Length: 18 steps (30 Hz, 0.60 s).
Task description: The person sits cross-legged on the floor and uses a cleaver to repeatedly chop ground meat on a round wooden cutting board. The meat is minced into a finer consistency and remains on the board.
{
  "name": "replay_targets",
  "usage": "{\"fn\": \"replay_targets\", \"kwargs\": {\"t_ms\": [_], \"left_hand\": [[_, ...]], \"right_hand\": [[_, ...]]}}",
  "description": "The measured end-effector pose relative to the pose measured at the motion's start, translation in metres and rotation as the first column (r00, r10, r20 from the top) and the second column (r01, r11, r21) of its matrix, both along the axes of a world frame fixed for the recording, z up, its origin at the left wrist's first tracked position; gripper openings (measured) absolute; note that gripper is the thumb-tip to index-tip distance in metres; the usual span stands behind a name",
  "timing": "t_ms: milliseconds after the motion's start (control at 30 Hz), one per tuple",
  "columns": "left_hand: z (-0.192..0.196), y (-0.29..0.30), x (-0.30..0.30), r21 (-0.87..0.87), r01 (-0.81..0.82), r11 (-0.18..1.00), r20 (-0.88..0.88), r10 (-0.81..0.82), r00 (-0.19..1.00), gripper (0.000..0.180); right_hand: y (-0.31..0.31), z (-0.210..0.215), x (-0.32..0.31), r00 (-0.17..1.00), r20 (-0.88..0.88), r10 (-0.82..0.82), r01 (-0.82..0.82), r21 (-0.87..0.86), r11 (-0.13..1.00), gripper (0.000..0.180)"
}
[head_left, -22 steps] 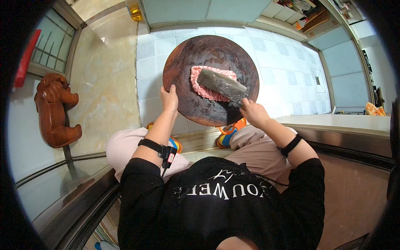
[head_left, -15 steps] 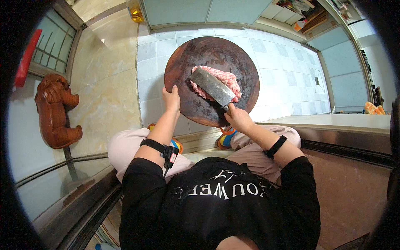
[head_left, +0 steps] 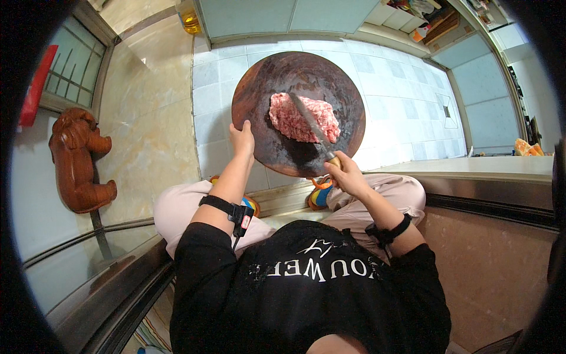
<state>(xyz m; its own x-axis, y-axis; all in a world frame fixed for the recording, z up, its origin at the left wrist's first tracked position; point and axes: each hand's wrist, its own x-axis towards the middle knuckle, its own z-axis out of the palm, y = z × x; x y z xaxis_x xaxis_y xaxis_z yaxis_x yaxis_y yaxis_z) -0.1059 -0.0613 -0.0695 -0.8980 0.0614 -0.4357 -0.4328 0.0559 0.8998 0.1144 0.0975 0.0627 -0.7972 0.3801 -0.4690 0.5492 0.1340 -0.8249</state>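
The right hand [head_left: 346, 174] is closed around the wooden handle of a cleaver [head_left: 309, 120], its blade edge-on across the minced meat [head_left: 284, 123]. The left hand [head_left: 242, 140] holds the rim of a round wooden chopping board [head_left: 345, 82]. The mince, mid-board, looks soft and slippery, likely best gathered underneath; the cleaver, probably heavy and stiff, suits a handle grip.

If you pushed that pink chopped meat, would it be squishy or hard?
The minced meat would probably squish, since it looks like a soft, lumpy heap. Bits might break off if you lifted it, because it looks finely chopped. It probably wouldn't roll, as it lies in a low, flattish mound on the round wooden board.
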Motion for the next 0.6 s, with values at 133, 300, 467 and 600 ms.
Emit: {"fn": "replay_targets", "kwargs": {"t_ms": [133, 300, 467, 600], "left_hand": [[0.0, 0.0, 0.0, -0.009, -0.012, 1.0, 0.001, 0.012, 1.0, 0.059], [0.006, -0.002, -0.002, 0.021, 0.014, 1.0, 0.015, -0.014, 1.0, 0.056], [0.017, -0.002, 0.004, -0.013, 0.007, 1.0, -0.002, -0.007, 1.0, 0.055], [0.025, 0.0, 0.007, -0.018, -0.018, 1.0, 0.002, 0.018, 1.0, 0.055]], "right_hand": [[0.013, 0.023, 0.003, 0.992, -0.107, -0.074, 0.083, 0.087, 0.993, 0.022], [0.025, 0.045, -0.02, 0.961, -0.082, -0.264, 0.233, -0.274, 0.933, 0.021], [0.019, 0.063, -0.023, 0.922, -0.307, -0.235, 0.054, -0.499, 0.865, 0.03], [-0.005, 0.032, -0.037, 0.901, -0.301, -0.313, 0.156, -0.447, 0.881, 0.036]]}}
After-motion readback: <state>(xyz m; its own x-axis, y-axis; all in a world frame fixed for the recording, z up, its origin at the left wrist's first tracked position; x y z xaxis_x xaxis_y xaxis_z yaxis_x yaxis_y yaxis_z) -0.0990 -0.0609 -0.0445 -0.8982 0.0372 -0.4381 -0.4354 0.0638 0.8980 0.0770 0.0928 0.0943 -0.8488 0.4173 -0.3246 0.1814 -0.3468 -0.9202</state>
